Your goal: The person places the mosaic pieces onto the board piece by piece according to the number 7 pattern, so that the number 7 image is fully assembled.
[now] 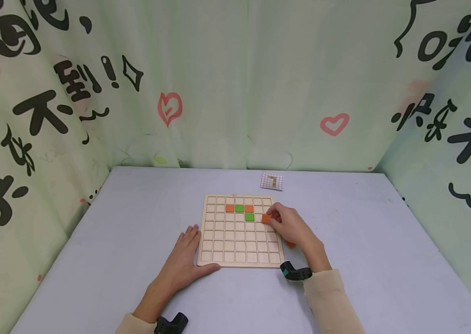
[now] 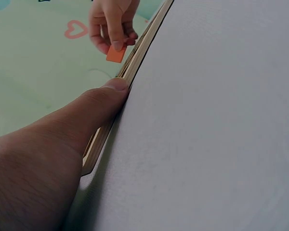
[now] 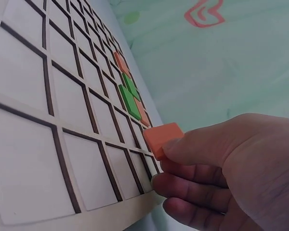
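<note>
A wooden grid board point(image 1: 235, 246) lies on the table. In its upper rows sit two orange tiles and two green ones: three side by side, with a green tile point(image 1: 249, 216) below the right-hand orange tile point(image 1: 249, 208). My right hand point(image 1: 291, 225) pinches another orange tile point(image 3: 163, 138) between thumb and fingers, over the board's right side. My left hand point(image 1: 183, 262) rests at the board's lower left corner, fingers along the left edge and thumb point(image 2: 103, 98) against the front edge.
Behind the board lies a small card point(image 1: 271, 181) printed with a grid and a coloured pattern. Something orange point(image 1: 290, 244) lies beside the board's right edge, partly hidden under the right forearm. A printed curtain point(image 1: 248, 93) encloses the white table point(image 1: 143, 208) at the back and sides.
</note>
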A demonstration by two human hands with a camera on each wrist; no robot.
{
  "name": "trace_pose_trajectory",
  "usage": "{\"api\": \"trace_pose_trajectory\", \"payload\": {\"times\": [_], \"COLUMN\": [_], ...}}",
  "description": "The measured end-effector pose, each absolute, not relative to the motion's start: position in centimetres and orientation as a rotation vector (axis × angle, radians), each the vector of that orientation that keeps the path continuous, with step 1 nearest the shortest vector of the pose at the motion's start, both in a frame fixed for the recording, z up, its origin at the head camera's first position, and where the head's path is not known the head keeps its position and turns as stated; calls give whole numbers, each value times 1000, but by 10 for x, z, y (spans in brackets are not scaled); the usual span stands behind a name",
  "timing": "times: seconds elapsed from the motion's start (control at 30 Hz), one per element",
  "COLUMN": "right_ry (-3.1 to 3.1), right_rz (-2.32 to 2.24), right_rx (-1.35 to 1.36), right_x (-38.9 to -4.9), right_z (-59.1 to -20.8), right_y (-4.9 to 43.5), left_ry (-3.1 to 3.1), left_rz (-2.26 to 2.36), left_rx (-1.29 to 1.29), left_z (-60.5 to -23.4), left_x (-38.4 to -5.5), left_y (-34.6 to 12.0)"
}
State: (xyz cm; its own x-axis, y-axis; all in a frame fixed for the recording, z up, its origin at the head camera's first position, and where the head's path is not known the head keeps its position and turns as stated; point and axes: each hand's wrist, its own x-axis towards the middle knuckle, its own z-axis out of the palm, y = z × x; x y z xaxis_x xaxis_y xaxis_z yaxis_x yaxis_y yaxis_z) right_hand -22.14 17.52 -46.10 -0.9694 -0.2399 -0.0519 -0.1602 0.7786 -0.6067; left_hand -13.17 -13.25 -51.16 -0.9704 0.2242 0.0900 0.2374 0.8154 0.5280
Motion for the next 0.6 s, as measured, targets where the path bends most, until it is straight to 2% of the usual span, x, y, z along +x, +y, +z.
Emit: {"api": "trace_pose_trajectory", "payload": {"times": [0.6], "right_ry": [2814], "right_rz": [-973], "right_rx": [-391], "right_x": [-218], "right_z": [-464], "right_y": [159], "left_ry": [-2974], "left_rz": [-853], "left_rx": [-376], "left_z": [-514], "left_x": [-132], "left_y": [-133]}}
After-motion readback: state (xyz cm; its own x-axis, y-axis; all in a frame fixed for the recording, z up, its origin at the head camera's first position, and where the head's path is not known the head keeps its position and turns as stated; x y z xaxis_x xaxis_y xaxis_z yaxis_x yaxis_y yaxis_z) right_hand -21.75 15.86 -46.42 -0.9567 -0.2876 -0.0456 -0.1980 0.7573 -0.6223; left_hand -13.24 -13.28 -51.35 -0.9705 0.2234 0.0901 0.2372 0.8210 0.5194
